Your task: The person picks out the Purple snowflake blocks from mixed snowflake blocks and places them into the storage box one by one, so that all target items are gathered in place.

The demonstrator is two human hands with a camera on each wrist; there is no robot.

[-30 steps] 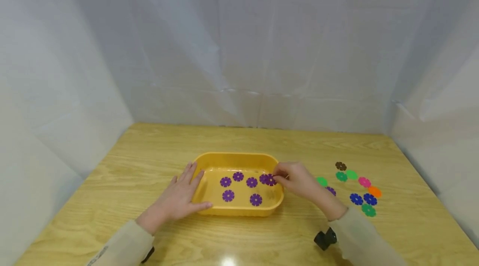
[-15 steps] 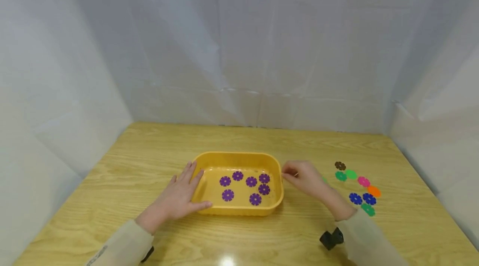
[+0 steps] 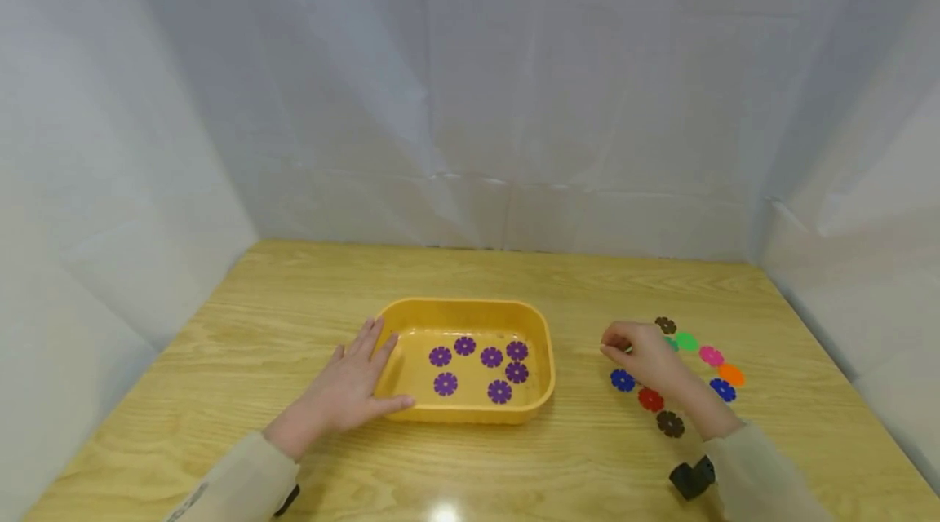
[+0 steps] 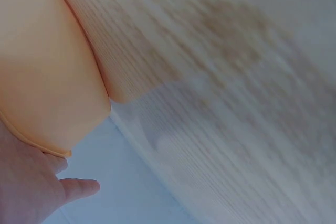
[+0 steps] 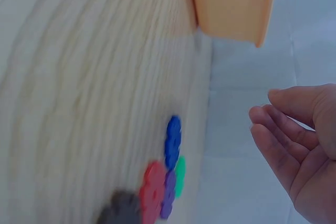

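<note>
In the head view, the right hand [image 3: 646,355] has left the yellow tray [image 3: 543,330] at the centre of the frame and is now at the right of the frame, over the loose coloured discs on the table [image 3: 257,326]. Its fingers are curled downward beside a blue disc [image 3: 622,380] and a red disc [image 3: 650,400]; I cannot tell if they pinch something. Six purple discs [image 3: 445,383] lie inside the tray, so the last one seems delivered and the hand goes for a next piece. The left hand [image 3: 352,387] lies spread and flat against the tray's left wall.

The left wrist view shows the tray wall [image 4: 47,72] at upper left, with fingers below it.

In the right wrist view the hand [image 5: 299,140] is loosely curled and empty, the discs at the lower centre.

No writing or brand is readable in any view
</note>
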